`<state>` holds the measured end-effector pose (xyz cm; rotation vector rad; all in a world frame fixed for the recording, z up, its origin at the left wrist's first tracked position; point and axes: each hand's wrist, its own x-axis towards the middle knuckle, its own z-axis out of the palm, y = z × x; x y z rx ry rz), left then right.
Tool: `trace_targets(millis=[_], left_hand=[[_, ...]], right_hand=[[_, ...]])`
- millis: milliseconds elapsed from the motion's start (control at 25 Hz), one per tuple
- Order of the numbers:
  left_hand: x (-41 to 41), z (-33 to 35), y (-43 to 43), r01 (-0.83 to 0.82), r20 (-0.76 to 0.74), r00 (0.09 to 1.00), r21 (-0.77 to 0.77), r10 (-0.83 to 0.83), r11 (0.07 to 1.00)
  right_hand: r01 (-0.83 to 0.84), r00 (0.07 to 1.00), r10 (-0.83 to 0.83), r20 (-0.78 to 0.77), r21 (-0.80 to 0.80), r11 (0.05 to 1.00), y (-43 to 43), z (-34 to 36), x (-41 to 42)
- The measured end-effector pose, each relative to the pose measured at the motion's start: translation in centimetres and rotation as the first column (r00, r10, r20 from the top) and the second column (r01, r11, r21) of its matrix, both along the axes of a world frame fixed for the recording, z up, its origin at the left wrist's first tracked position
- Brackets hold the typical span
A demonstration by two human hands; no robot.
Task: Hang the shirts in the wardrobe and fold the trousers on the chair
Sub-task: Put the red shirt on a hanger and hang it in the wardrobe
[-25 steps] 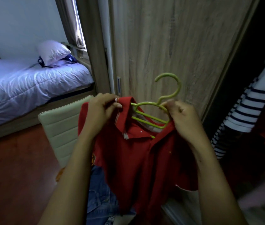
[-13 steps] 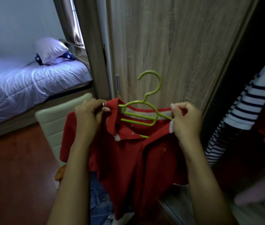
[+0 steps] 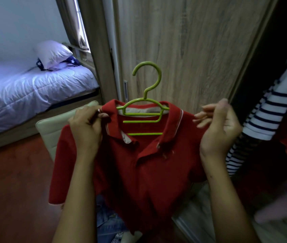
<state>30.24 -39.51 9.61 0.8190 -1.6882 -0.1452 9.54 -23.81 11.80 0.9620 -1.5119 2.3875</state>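
The person holds a red polo shirt [image 3: 139, 163] up in front of the wooden wardrobe door [image 3: 183, 50], with a green hanger [image 3: 147, 104] sitting inside its collar, hook upright. The left hand [image 3: 86, 127] pinches the cloth at the left side of the collar; the right hand [image 3: 220, 127] pinches the right shoulder seam with its fingertips. Jeans [image 3: 105, 218] lie below on a cream chair [image 3: 51, 127]. A striped shirt [image 3: 262, 120] hangs at the right.
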Motion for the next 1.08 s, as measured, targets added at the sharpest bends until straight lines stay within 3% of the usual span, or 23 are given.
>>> trace_targets(millis=[80, 160, 240, 320, 480, 560, 640, 720, 840, 960, 1000, 1080], left_hand=[[0.1, 0.2, 0.3, 0.039, -0.017, 0.999, 0.007, -0.039, 0.999], [0.2, 0.4, 0.4, 0.054, -0.032, 0.998, 0.025, -0.053, 0.998], [0.4, 0.3, 0.3, 0.053, -0.039, 0.998, 0.052, -0.051, 0.997], [0.6, 0.0, 0.2, 0.062, -0.035, 0.998, 0.08, -0.06, 0.995], [1.1, 0.7, 0.2, 0.12, -0.047, 0.992, 0.13, -0.114, 0.984], [1.0, 1.1, 0.5, 0.114, -0.04, 0.993, 0.122, -0.11, 0.986], [0.8, 0.9, 0.7, 0.125, -0.035, 0.992, 0.108, -0.122, 0.986], [0.8, 0.3, 0.5, 0.121, -0.064, 0.991, 0.11, -0.115, 0.986], [0.8, -0.4, 0.0, 0.1, -0.104, 0.991, 0.117, -0.088, 0.988], [0.7, -1.0, -0.4, 0.161, -0.134, 0.981, 0.146, -0.142, 0.976], [0.6, -0.9, -0.4, 0.191, -0.118, 0.978, 0.159, -0.173, 0.969], [0.4, -0.3, -0.4, 0.263, -0.075, 0.964, 0.207, -0.253, 0.942]], right_hand=[[0.072, 0.989, -0.039, -0.143, 0.227, 0.971, -0.6, -0.6, -0.7], [0.102, 0.948, 0.066, -0.311, 0.494, 0.864, -1.0, -0.9, -1.3], [0.097, 0.904, 0.203, -0.376, 0.644, 0.759, -1.4, -0.9, -1.7], [0.087, 0.892, 0.222, -0.393, 0.633, 0.769, -1.6, -0.7, -1.6], [0.166, 0.87, 0.037, -0.491, 0.362, 0.918, -1.8, -1.0, -0.6], [0.128, 0.908, -0.016, -0.42, 0.239, 0.963, -2.0, -0.9, 0.0], [0.02, 0.933, 0.057, -0.355, 0.209, 0.978, -1.8, -0.5, 0.3], [-0.108, 0.909, 0.201, -0.366, 0.259, 0.96, -1.3, -0.2, 0.2], [-0.24, 0.91, 0.349, -0.222, 0.405, 0.882, -0.4, 0.4, -0.7], [0.031, 0.86, 0.358, -0.364, 0.737, 0.675, -0.1, 0.5, -1.9], [0.123, 0.836, 0.349, -0.424, 0.763, 0.634, -0.1, 0.2, -1.9], [0.241, 0.818, 0.245, -0.521, 0.697, 0.675, 0.1, -0.3, -1.4]])
